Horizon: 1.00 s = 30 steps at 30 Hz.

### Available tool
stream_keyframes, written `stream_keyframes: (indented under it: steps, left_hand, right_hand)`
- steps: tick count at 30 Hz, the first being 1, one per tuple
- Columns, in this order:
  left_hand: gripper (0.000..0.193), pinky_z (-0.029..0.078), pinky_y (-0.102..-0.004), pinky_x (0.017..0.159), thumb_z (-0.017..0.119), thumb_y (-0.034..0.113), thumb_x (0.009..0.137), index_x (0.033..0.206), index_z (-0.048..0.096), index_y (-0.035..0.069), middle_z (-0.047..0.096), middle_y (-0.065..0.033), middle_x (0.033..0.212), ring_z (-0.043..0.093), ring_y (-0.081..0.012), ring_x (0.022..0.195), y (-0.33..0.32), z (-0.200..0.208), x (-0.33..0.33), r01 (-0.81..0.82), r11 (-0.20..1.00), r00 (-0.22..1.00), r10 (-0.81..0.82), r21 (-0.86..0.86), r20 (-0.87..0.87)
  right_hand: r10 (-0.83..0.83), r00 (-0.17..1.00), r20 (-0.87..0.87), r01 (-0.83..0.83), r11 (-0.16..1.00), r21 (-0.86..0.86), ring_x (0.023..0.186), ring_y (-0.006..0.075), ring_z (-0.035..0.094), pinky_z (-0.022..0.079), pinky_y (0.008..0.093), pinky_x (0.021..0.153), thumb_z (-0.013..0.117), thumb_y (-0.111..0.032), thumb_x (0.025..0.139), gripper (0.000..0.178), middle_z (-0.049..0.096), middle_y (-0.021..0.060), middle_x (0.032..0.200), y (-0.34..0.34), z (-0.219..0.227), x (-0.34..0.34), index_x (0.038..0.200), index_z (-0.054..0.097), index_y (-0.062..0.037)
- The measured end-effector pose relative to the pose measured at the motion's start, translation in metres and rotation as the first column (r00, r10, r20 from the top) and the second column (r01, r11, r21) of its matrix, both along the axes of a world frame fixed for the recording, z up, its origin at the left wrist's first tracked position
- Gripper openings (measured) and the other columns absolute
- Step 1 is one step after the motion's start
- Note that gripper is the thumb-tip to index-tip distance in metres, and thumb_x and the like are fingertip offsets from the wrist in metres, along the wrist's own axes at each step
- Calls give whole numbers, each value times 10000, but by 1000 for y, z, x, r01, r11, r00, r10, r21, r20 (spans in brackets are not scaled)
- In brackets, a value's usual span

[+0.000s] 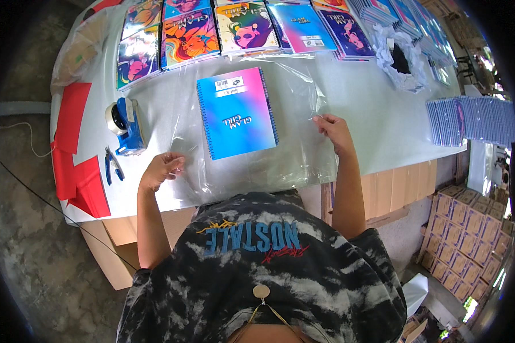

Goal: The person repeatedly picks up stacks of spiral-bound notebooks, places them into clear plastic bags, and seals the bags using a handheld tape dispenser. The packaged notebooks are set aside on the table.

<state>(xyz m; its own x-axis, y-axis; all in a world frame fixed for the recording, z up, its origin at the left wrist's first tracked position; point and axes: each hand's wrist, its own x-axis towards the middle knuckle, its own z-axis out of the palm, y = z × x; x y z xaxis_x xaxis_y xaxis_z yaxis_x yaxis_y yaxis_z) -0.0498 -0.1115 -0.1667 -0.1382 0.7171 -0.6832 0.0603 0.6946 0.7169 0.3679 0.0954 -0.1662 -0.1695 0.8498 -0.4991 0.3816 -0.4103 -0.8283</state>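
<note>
A spiral notebook with a blue and pink cover lies face up, slightly tilted, on a sheet of clear plastic film spread over the table. To the right of the notebook, my right hand pinches the film's edge between thumb and fingers. On the other side, my left hand is closed with its fingertips on the film's left edge, lower than the right one. Neither hand touches the notebook. Left of it stand a blue tape dispenser with a roll of tape and a pair of blue-handled cutters.
Several colourful spiral notebooks lie in rows along the far side. Red sheets cover the left edge. Crumpled clear plastic sits at far right, near a long stack of notebooks. Cardboard boxes are piled beyond the table's right.
</note>
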Motion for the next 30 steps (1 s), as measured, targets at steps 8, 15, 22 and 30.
stream_keyframes:
  steps: [8,15,22,30]
  left_hand:
    - [203,443,-258,723,545,215,887,784,596,47,623,-45,802,573,-125,748,29,36,16,-49,924,998,31,378,54]
    - [88,333,-349,982,548,77,822,746,588,57,359,-170,1366,303,-261,1291,71,29,56,136,675,990,-61,725,-129]
    - [69,96,-422,1106,551,117,842,813,569,56,118,-283,1471,39,-356,1399,88,2,106,242,683,943,3,689,-334]
    - [650,38,-461,1123,500,225,805,1361,273,-24,79,-288,1466,24,-399,1383,94,1,134,664,669,564,-156,334,-811]
  right_hand:
    - [296,955,20,-297,953,55,723,121,531,402,255,697,699,-277,787,257,589,26,790,25,43,-16,748,626,-33]
    - [573,795,-196,-436,766,473,1369,239,221,238,320,1034,648,-200,816,213,243,252,1445,7,46,-87,744,594,-7]
    - [313,701,-641,-84,928,362,1405,241,90,92,371,1089,577,-91,810,141,133,215,1489,-34,-9,-151,706,500,-36]
    - [472,801,-369,-185,781,597,1408,317,19,-63,441,1100,531,-164,844,176,91,222,1485,-40,-8,-166,734,490,-33]
